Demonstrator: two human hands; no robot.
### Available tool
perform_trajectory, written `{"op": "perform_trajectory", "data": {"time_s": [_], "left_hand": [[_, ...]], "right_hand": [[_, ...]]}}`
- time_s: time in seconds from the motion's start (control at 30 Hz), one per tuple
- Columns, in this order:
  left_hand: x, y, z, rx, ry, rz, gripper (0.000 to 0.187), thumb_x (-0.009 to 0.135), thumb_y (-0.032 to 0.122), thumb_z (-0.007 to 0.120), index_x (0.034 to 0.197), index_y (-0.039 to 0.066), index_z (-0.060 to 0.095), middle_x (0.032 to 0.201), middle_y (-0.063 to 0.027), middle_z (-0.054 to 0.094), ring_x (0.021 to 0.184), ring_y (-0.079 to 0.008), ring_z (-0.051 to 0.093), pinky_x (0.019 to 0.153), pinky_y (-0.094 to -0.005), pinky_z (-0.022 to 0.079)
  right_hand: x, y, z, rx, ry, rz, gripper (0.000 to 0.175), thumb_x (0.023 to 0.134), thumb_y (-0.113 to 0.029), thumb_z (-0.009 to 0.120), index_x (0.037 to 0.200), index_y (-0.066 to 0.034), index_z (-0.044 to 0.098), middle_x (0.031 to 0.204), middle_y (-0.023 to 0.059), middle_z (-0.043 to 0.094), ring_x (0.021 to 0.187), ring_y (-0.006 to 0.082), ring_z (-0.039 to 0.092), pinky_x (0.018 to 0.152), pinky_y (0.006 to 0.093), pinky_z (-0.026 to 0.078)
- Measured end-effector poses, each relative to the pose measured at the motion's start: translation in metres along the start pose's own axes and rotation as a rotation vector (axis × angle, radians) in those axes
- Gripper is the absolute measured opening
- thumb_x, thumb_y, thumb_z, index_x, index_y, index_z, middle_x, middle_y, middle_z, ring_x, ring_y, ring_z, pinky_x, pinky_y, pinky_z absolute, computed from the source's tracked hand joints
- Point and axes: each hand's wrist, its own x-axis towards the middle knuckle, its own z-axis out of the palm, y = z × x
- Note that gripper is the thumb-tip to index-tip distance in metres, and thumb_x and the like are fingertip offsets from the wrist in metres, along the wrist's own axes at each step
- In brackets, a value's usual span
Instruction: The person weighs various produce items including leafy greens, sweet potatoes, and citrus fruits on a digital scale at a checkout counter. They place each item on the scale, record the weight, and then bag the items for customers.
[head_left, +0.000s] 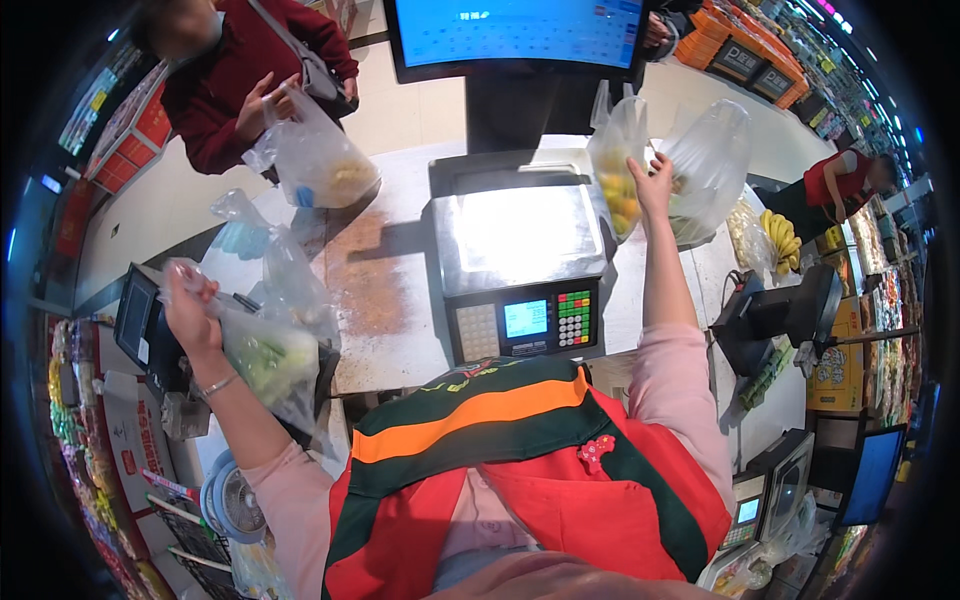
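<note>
My left hand (193, 311) grips the gathered top of a clear plastic bag (274, 360) with a green vegetable inside, at the counter's left. Fingers apart, my right hand (654, 184) reaches to a plastic bag of yellow-orange fruit (619, 180); its fingertips are at the bag's right edge, and I see no closed grip. Just right of that hand stands a larger whitish plastic bag (709, 180), its contents mostly hidden. Between my hands sits a weighing scale (525, 255) with a shiny metal plate, a lit display (526, 319) and a keypad (575, 318).
Across the white counter (375, 352), a person in a dark red top (225, 82) holds a plastic bag (322, 161). A monitor (517, 34) rises behind the scale. More bags (292, 277) lie left; bananas (781, 238) and a black stand (780, 315) are right.
</note>
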Motion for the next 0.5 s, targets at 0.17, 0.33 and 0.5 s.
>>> {"op": "perform_trajectory", "data": {"time_s": [0.17,0.33,0.5], "left_hand": [[0.055,-0.021,0.012,-0.103,0.156,-0.023,0.024,0.099,0.03,0.048,0.091,0.007,0.052,0.07,-0.0017,0.043,0.057,-0.0125,0.041,0.059,-0.0299,0.042],[0.076,-0.104,0.023,-0.084,0.223,-0.041,0.024,0.096,0.031,0.05,0.096,0.006,0.053,0.079,-0.0038,0.049,0.062,-0.0152,0.046,0.061,-0.0311,0.044],[0.067,-0.188,0.042,-0.12,0.298,-0.068,0.023,0.095,0.029,0.051,0.102,0.007,0.052,0.089,-0.0058,0.053,0.07,-0.0175,0.052,0.065,-0.0315,0.047]], "right_hand": [[0.061,0.019,0.017,-0.117,-0.053,0.061,0.08,0.072,-0.037,0.078,0.134,-0.0051,0.04,0.129,0.0199,0.051,0.118,0.0334,0.051,0.098,0.0408,0.042],[0.105,0.016,0.031,-0.067,-0.175,0.01,0.079,0.071,-0.032,0.075,0.139,-0.0151,0.039,0.137,0.0197,0.046,0.124,0.0365,0.047,0.104,0.0426,0.037],[0.143,0.018,0.052,-0.35,-0.257,-0.039,0.081,0.071,-0.023,0.071,0.143,-0.0242,0.034,0.143,0.0184,0.037,0.126,0.0369,0.045,0.105,0.0432,0.038]]}}
